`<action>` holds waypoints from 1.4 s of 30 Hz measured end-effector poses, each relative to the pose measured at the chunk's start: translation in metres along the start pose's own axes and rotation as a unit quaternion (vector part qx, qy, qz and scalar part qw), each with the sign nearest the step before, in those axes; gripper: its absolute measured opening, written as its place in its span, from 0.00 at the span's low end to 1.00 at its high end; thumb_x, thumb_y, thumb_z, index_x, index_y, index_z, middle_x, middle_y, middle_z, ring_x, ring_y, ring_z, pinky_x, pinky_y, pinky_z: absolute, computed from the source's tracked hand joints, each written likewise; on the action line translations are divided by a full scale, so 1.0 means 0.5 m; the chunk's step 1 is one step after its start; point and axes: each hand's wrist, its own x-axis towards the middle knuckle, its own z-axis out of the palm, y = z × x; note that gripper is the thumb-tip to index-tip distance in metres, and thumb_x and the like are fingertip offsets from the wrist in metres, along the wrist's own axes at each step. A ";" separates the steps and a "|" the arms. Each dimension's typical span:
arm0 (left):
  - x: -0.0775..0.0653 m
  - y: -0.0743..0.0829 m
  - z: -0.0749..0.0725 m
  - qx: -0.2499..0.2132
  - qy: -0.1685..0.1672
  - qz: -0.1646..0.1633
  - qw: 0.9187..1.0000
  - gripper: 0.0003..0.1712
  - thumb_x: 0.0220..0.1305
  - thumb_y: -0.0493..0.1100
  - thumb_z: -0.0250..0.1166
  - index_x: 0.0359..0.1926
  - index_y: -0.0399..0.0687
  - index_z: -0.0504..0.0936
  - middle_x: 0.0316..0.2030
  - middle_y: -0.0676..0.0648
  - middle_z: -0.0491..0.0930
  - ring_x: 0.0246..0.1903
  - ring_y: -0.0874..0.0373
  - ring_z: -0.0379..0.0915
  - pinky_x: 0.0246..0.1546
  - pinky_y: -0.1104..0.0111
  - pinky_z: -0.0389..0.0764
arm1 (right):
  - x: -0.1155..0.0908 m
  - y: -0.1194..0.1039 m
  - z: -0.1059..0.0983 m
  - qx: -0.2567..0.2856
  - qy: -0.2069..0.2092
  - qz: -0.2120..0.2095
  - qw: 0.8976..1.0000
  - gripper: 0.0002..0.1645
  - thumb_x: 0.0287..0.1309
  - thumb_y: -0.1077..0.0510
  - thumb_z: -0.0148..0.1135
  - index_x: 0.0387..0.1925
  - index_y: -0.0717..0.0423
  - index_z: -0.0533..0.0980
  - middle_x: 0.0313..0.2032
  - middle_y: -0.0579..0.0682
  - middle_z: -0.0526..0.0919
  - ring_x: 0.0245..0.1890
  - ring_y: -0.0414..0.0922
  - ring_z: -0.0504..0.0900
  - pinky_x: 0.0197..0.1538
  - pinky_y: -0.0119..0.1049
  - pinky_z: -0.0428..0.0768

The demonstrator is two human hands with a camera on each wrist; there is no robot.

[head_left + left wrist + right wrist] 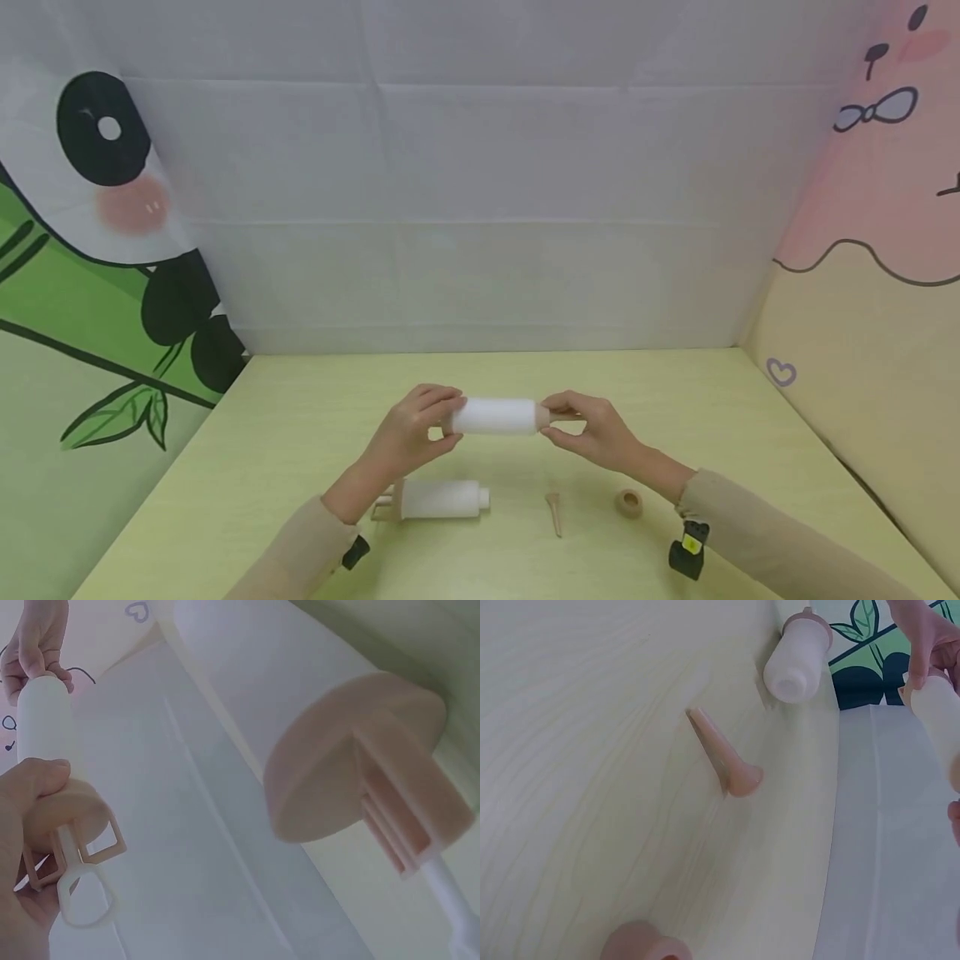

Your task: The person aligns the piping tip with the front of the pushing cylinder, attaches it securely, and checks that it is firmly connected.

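A: What about labels?
B: One yellow label point(692, 544) on the black wrist camera point(686, 560); it's too small to read.
A: And the setting?
B: A pale yellow wood-grain desk point(480, 558), a creased whitish cloth backdrop point(480, 208), a cartoon panda print point(135, 204) at the left and a pink cartoon figure point(900, 167) with a bow tie at the right.
A: Where's the main piece?
B: The smooth white cylinder with a peach-beige collar point(497, 417) lies level above the desk, between the hands. The left hand point(412, 429) grips its collar end, fingers curled round; a white ring handle point(63, 904) shows there. The right hand point(600, 433) pinches a slim tapered nozzle point(564, 417) at the other end.
A: Count everything.
B: Two white cylinders: that one, and a matching second cylinder point(441, 499) lying on the desk, its short neck toward the right. Two nozzles, counting the loose peach, flared nozzle point(724, 754) on the desk. One round beige cap point(623, 510) with a hole, right of it.
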 end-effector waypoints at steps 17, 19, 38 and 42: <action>-0.002 -0.009 -0.005 -0.070 -0.063 -0.031 0.995 0.26 0.34 0.34 0.76 0.40 0.39 0.79 0.40 0.44 0.78 0.40 0.52 0.73 0.31 0.73 0.80 | -0.016 0.016 0.001 -0.021 -0.061 0.023 0.998 0.16 0.50 0.59 0.66 0.43 0.54 0.75 0.38 0.47 0.80 0.37 0.39 0.80 0.38 0.31 0.80; 0.000 -0.011 -0.006 -0.087 -0.072 -0.044 0.993 0.26 0.35 0.32 0.76 0.41 0.38 0.78 0.41 0.43 0.77 0.40 0.51 0.73 0.29 0.75 0.80 | -0.017 0.015 -0.001 -0.026 -0.063 0.027 0.997 0.18 0.49 0.59 0.66 0.44 0.55 0.75 0.40 0.47 0.80 0.38 0.40 0.80 0.38 0.31 0.80; -0.023 -0.107 -0.013 -0.091 -0.207 -0.236 0.945 0.22 0.43 0.34 0.72 0.43 0.38 0.79 0.42 0.43 0.78 0.40 0.50 0.72 0.36 0.65 0.79 | -0.040 0.036 -0.029 -0.088 -0.041 0.040 0.994 0.24 0.43 0.61 0.70 0.45 0.59 0.74 0.42 0.49 0.79 0.42 0.45 0.79 0.41 0.36 0.79; -0.032 -0.135 -0.003 -0.078 -0.222 -0.254 0.938 0.23 0.42 0.34 0.73 0.43 0.36 0.79 0.42 0.42 0.79 0.38 0.49 0.74 0.34 0.64 0.79 | -0.044 0.039 -0.030 -0.087 -0.042 0.039 0.995 0.23 0.43 0.61 0.69 0.45 0.59 0.74 0.42 0.49 0.79 0.41 0.45 0.79 0.41 0.36 0.79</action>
